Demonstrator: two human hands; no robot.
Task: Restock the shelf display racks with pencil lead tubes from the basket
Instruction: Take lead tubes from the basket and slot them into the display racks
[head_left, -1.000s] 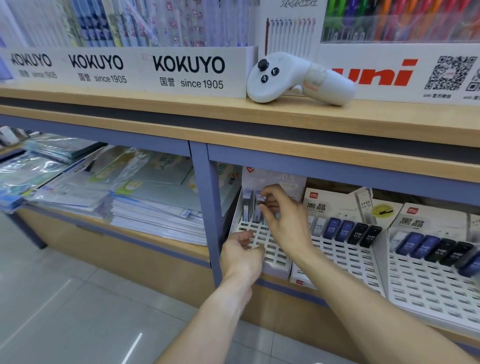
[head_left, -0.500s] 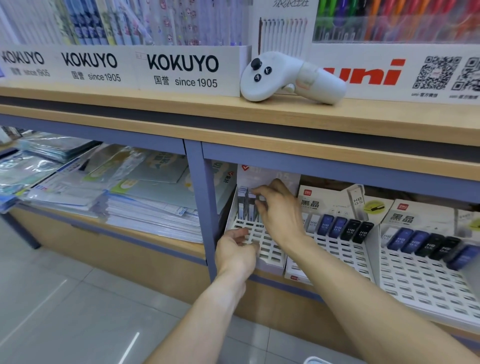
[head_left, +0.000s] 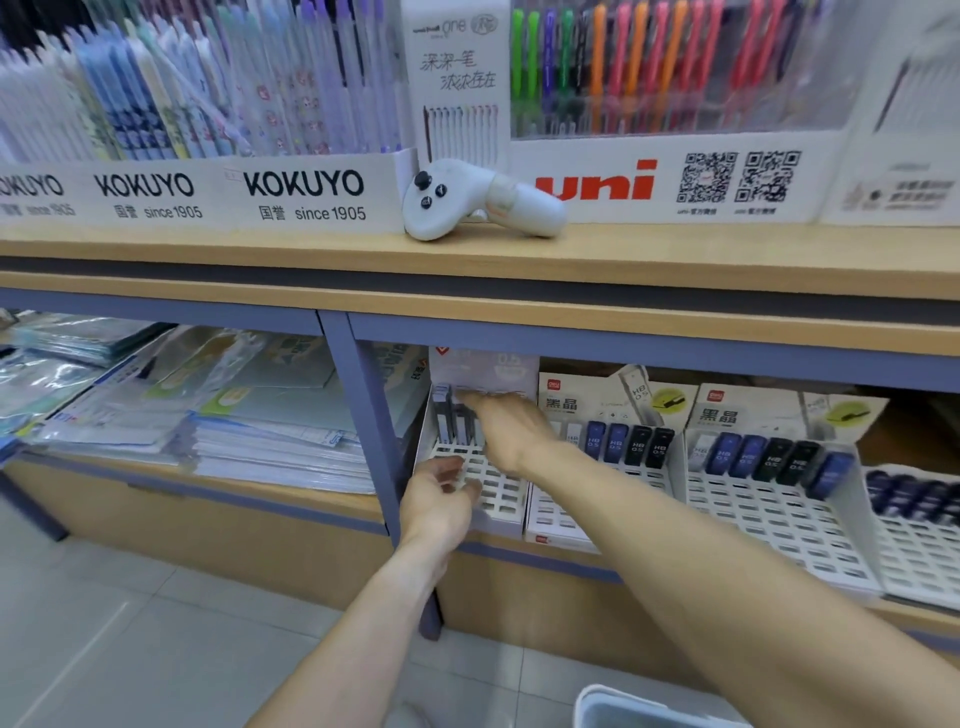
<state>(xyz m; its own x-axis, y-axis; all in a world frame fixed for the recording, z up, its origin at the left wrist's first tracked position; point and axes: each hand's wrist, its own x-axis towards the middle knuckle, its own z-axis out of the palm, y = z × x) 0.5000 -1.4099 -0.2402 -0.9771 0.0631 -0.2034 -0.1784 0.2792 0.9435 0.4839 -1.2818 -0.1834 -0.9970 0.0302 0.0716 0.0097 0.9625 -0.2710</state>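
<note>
Head view, lower middle of the frame: I am at the step of seating pencil lead tubes (head_left: 451, 418) in the leftmost white display rack (head_left: 496, 491) on the lower shelf (head_left: 519, 553). My right hand (head_left: 506, 426) reaches over the rack's back row with its fingers bent down at the tube tops; motion blur hides whether it pinches a tube or only presses on them, so I cannot tell its grip. My left hand (head_left: 441, 493) sits just below it, at the rack's front, palm up and fingers loosely curled; something pale may lie in the palm, but I cannot tell. About 3 dark tubes stand in the rack's back-left corner, long axis upright and tilted slightly back, caps toward the top of the frame. To the right, 2 more racks (head_left: 769, 512) carry rows of blue and black tubes standing the same way. A corner of the basket (head_left: 618, 709) shows at the bottom right edge. Next, I judge, a fresh tube must go upright into the free slot beside those 3, kept parallel with them so the row does not topple.
</note>
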